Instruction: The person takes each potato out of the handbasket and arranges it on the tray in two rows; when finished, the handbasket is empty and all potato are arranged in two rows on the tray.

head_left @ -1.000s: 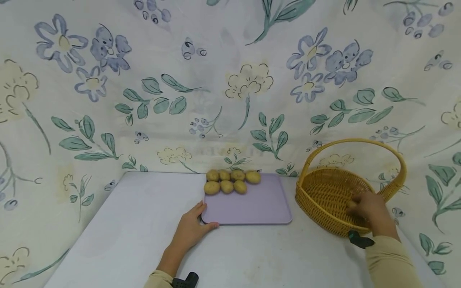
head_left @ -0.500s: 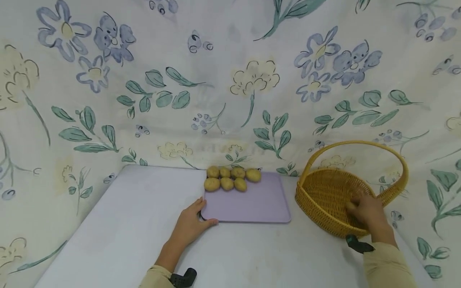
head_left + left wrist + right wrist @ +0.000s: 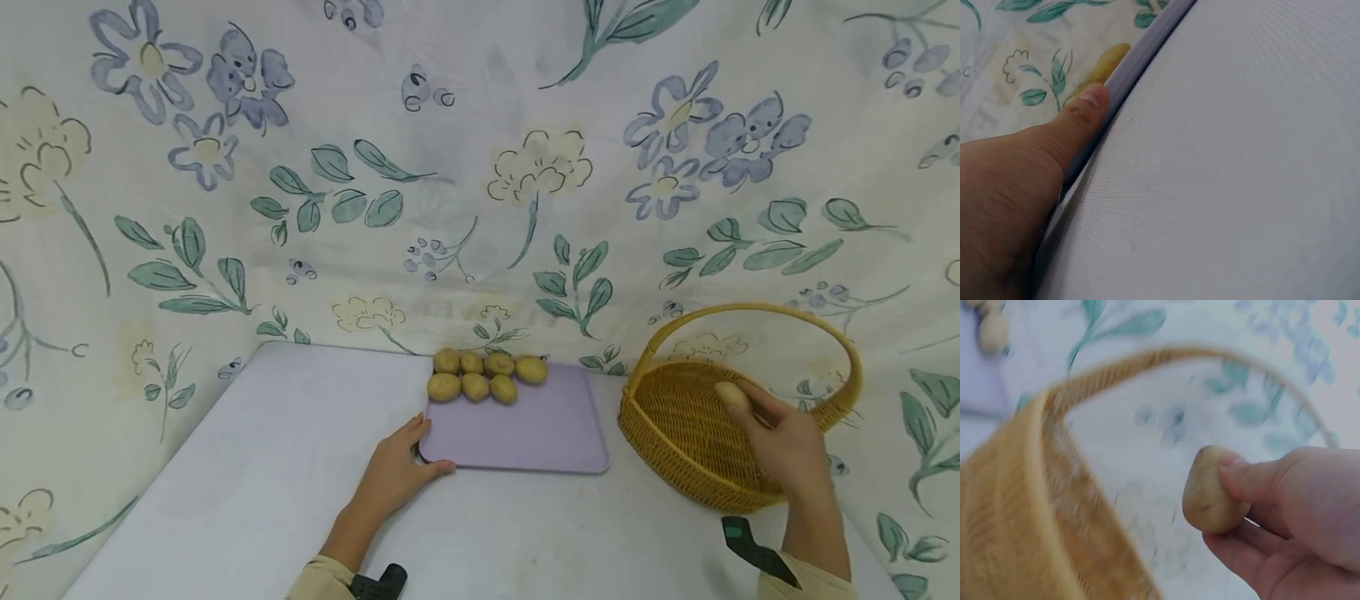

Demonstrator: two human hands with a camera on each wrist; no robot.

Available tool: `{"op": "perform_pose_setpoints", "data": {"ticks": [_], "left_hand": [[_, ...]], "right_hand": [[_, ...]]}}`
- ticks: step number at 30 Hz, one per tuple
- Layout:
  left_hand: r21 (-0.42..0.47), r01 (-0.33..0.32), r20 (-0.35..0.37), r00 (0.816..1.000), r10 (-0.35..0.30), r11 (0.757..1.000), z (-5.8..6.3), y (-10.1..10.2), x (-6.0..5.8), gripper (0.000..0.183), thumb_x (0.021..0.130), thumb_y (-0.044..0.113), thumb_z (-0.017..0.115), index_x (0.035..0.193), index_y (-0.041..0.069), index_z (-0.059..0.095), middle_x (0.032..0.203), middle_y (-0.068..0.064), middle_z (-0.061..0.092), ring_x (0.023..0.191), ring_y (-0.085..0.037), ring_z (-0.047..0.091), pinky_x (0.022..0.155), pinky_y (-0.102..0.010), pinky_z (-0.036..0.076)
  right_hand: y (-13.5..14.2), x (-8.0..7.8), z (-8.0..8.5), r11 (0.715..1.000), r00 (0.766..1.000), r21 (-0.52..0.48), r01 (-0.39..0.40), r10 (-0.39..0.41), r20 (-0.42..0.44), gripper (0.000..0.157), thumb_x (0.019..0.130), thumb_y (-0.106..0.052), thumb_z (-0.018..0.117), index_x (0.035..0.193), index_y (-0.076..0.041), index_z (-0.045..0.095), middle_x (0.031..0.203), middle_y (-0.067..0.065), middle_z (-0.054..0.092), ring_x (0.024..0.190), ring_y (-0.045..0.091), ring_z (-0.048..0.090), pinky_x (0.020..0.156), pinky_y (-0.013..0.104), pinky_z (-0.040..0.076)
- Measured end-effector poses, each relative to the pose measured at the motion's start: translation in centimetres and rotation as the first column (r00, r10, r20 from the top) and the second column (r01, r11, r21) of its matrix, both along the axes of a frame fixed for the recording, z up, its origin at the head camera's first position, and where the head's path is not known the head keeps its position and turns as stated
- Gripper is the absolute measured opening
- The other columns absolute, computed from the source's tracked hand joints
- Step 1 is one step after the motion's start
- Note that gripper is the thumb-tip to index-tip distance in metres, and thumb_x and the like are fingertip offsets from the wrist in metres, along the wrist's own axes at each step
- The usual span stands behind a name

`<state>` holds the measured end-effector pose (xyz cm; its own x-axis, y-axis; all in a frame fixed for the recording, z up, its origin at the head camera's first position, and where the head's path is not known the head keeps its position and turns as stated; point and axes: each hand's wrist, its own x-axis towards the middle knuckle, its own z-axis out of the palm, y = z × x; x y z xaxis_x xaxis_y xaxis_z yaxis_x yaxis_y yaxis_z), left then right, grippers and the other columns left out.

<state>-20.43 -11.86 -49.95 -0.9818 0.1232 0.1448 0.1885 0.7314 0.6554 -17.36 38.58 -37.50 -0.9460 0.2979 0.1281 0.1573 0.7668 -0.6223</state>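
In the head view my right hand (image 3: 791, 442) pinches a potato (image 3: 732, 395) over the woven basket (image 3: 675, 454). Up close in the right wrist view, thumb and fingers clasp the pale brown potato (image 3: 1210, 494) beside the basket's rim (image 3: 1041, 450). My left hand (image 3: 397, 475) holds the near left corner of a lilac tray (image 3: 525, 433), its thumb along the front edge. The left wrist view has that thumb (image 3: 1085, 112) on the tray's edge (image 3: 1141, 53). Several potatoes (image 3: 475, 387) sit in two rows at the tray's far left.
An arched handle (image 3: 750, 308) rises over the basket, close to my right wrist. The white table (image 3: 300, 433) extends left of the tray and in front of it. Behind stands a floral cloth backdrop (image 3: 450, 167).
My right hand has risen from inside the basket with a potato between its fingers. The left hand keeps its place at the tray corner, and the potatoes on the tray are unchanged.
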Motion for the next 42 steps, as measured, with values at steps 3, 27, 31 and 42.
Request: {"op": "perform_pose_setpoints", "data": {"ticks": [3, 27, 31, 42], "left_hand": [[-0.012, 0.006, 0.006, 1.0, -0.006, 1.0, -0.1, 0.0, 0.2, 0.095, 0.077, 0.057, 0.083, 0.146, -0.001, 0.054, 0.156, -0.019, 0.047, 0.144, -0.04, 0.046, 0.118, -0.054, 0.041], [-0.022, 0.0, -0.006, 1.0, 0.0, 1.0, -0.1, 0.0, -0.3, 0.096, 0.076, 0.058, 0.083, 0.147, 0.001, 0.053, 0.157, -0.017, 0.046, 0.144, -0.039, 0.046, 0.119, -0.053, 0.041], [-0.02, 0.002, -0.006, 1.0, -0.002, 1.0, 0.3, 0.1, -0.3, 0.094, 0.077, 0.055, 0.084, 0.146, 0.0, 0.053, 0.157, -0.017, 0.047, 0.144, -0.039, 0.047, 0.119, -0.053, 0.041], [-0.023, 0.0, 0.008, 1.0, 0.0, 1.0, 0.4, 0.1, -0.2, 0.093, 0.077, 0.053, 0.085, 0.146, 0.0, 0.053, 0.157, -0.017, 0.047, 0.145, -0.038, 0.046, 0.119, -0.052, 0.041]], "right_hand": [[-1.7, 0.3, 0.9, 0.999, 0.998, -0.033, -0.026, 0.024, -0.065, 0.064, 0.102, -0.051, 0.055, 0.154, -0.015, 0.047, 0.149, 0.026, 0.053, 0.133, 0.05, 0.053, 0.08, 0.014, 0.056], [-12.5, -2.4, 3.3, 0.918, 0.913, -0.182, -0.352, 0.293, -0.285, 0.048, 0.098, -0.02, 0.07, 0.144, -0.012, 0.06, 0.147, 0.018, 0.058, 0.12, 0.014, 0.066, 0.084, 0.003, 0.052], [-13.7, -3.7, 2.9, 0.896, 0.897, -0.194, -0.399, 0.338, -0.285, 0.046, 0.098, -0.016, 0.07, 0.143, -0.01, 0.061, 0.145, 0.017, 0.06, 0.124, 0.03, 0.064, 0.087, 0.003, 0.052], [-16.5, -6.7, 0.5, 0.849, 0.88, -0.254, -0.463, 0.406, -0.248, 0.046, 0.098, -0.008, 0.068, 0.142, -0.007, 0.06, 0.148, 0.016, 0.058, 0.127, 0.034, 0.063, 0.086, 0.004, 0.051]]}}
